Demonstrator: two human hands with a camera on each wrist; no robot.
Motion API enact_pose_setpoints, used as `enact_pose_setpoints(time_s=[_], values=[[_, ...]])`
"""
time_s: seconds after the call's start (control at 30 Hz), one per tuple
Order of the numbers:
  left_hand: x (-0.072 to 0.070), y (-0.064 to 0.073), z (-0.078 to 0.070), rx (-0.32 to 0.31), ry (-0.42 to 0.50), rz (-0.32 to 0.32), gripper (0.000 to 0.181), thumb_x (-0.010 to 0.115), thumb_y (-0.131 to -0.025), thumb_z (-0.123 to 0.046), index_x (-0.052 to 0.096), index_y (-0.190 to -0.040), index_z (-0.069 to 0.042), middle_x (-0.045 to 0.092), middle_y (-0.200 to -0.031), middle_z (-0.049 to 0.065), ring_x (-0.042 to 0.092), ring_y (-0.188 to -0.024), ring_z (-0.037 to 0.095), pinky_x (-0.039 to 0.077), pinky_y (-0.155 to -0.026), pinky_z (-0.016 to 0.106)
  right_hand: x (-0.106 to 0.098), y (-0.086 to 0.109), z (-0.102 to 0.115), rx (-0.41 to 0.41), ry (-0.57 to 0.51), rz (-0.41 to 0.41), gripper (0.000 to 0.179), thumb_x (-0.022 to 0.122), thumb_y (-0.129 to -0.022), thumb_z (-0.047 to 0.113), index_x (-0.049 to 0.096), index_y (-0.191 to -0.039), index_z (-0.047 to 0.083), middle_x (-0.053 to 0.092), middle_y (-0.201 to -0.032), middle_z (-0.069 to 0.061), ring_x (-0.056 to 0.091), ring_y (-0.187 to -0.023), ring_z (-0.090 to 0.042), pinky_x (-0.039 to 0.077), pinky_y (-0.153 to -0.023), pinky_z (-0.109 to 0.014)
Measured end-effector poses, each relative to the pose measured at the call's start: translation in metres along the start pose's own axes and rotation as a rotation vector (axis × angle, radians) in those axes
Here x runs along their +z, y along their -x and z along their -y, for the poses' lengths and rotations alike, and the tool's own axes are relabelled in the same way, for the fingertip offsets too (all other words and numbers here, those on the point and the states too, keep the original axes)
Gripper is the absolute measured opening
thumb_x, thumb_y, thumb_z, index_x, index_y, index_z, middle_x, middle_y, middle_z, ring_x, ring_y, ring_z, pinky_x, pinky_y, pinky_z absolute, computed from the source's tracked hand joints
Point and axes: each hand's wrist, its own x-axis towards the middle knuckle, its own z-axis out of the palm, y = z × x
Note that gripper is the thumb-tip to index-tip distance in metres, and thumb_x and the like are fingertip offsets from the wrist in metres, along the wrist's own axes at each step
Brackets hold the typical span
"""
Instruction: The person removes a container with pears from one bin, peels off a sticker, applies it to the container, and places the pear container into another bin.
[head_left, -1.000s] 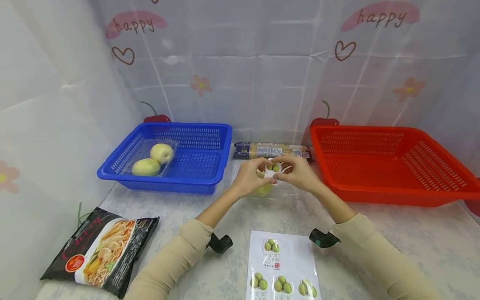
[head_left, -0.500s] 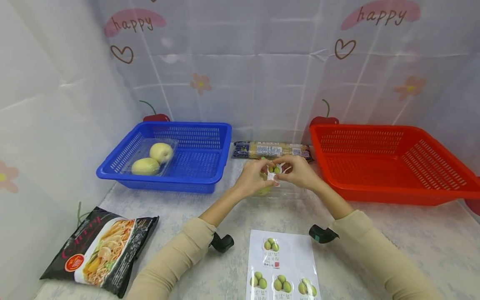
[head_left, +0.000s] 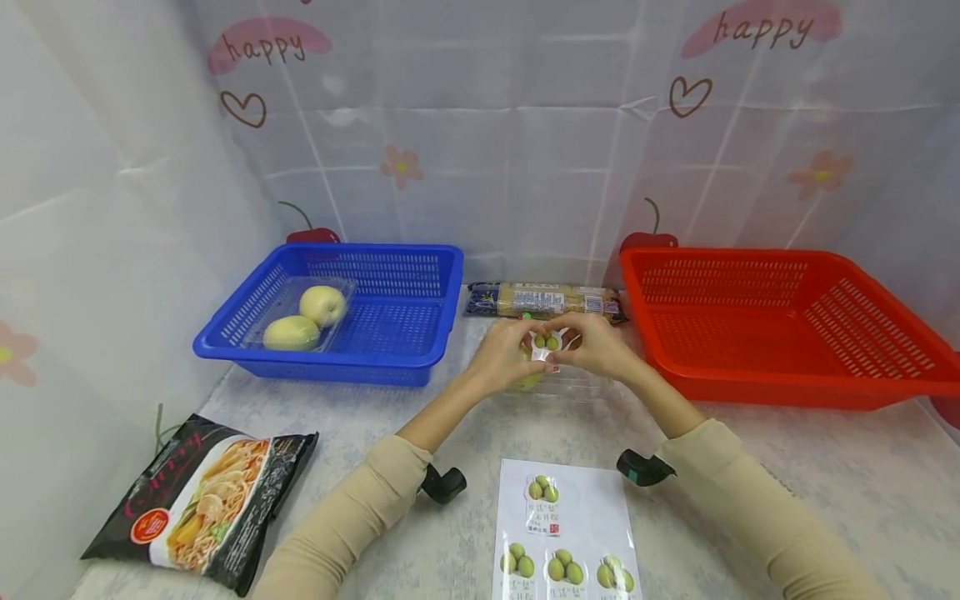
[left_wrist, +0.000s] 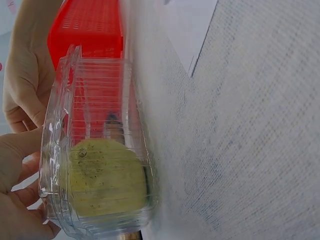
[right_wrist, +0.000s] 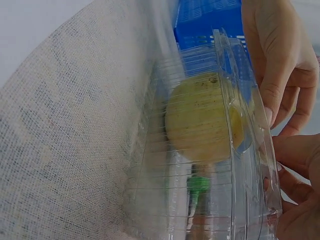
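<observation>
A small white label printed with green fruit lies between my two hands, over a clear plastic clamshell box. Its left edge is pinched by the thumb and fingers of my left hand. My right hand pinches the right edge. In the left wrist view, the box holds a yellow-green fruit at one end, and fingertips rest at its lid. The right wrist view shows the same fruit through the ribbed wall, with both hands at the lid. Fingers partly hide the label, so I cannot tell how much touches the lid.
A blue basket at left holds a clear box with two pale yellow fruits. A red basket stands at right. Behind lies a long noodle packet. A label sheet and a black food bag are nearer.
The label and both hands have shifted slightly down and to the right over the box, and the label's tilt has changed a little. Both hands keep their pinch. The baskets and packets stay put.
</observation>
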Motion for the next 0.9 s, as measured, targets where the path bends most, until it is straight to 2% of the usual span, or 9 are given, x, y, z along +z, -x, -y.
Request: enact_pose_setpoints(time_s=[0.17, 0.3, 0.4, 0.5, 0.67, 0.9], values=[[-0.002, 0.001, 0.003, -0.047, -0.08, 0.013, 0.052, 0.079, -0.073, -0.041, 0.065, -0.114, -0.012, 0.065, -0.097, 0.004, 0.052, -0.096, 0.021, 0.042, -0.085, 0.037, 0.002, 0.0, 0.0, -0.006, 0.033, 0.015, 0.04, 0.075, -0.077, 0.002, 0.064, -0.115, -0.004, 0.065, -0.108, -0.018, 0.06, -0.079, -0.026, 0.056, -0.071, -0.035], [-0.003, 0.001, 0.006, -0.109, -0.115, 0.066, 0.053, 0.076, -0.074, -0.048, 0.065, -0.118, -0.02, 0.056, -0.119, 0.006, 0.043, -0.11, 0.025, 0.037, -0.09, 0.044, 0.002, 0.001, 0.003, 0.023, 0.075, 0.014, 0.04, 0.076, -0.077, 0.005, 0.064, -0.115, -0.003, 0.065, -0.107, -0.016, 0.061, -0.083, -0.026, 0.056, -0.073, -0.037], [-0.005, 0.001, 0.009, -0.133, -0.116, 0.107, 0.052, 0.073, -0.076, -0.05, 0.065, -0.12, -0.024, 0.049, -0.13, 0.007, 0.037, -0.118, 0.028, 0.033, -0.092, 0.05, 0.002, 0.003, 0.003, 0.034, 0.108, 0.013, 0.037, 0.075, -0.079, 0.008, 0.065, -0.113, -0.002, 0.065, -0.106, -0.016, 0.061, -0.087, -0.028, 0.055, -0.074, -0.039], [-0.005, 0.0, 0.011, -0.13, -0.117, 0.14, 0.054, 0.071, -0.077, -0.052, 0.064, -0.123, -0.025, 0.045, -0.135, 0.008, 0.034, -0.123, 0.03, 0.032, -0.094, 0.054, 0.002, 0.005, 0.003, 0.022, 0.183, 0.028, 0.032, 0.073, -0.082, 0.011, 0.067, -0.112, 0.0, 0.062, -0.111, -0.018, 0.058, -0.097, -0.033, 0.053, -0.08, -0.045], [-0.005, -0.001, 0.012, -0.113, -0.121, 0.173, 0.052, 0.069, -0.079, -0.051, 0.063, -0.125, -0.026, 0.04, -0.142, 0.01, 0.029, -0.129, 0.033, 0.028, -0.096, 0.058, 0.003, 0.01, 0.002, -0.042, 0.313, 0.048, 0.028, 0.071, -0.084, 0.016, 0.07, -0.109, 0.003, 0.056, -0.12, -0.023, 0.047, -0.112, -0.041, 0.04, -0.092, -0.06], [-0.004, -0.001, 0.017, -0.107, -0.088, 0.206, 0.053, 0.068, -0.082, -0.049, 0.06, -0.128, -0.025, 0.034, -0.148, 0.012, 0.023, -0.136, 0.034, 0.022, -0.1, 0.068, 0.005, 0.015, 0.0, -0.078, 0.347, 0.052, 0.031, 0.07, -0.085, 0.019, 0.069, -0.112, 0.003, 0.055, -0.125, -0.023, 0.042, -0.116, -0.045, 0.032, -0.095, -0.066]])
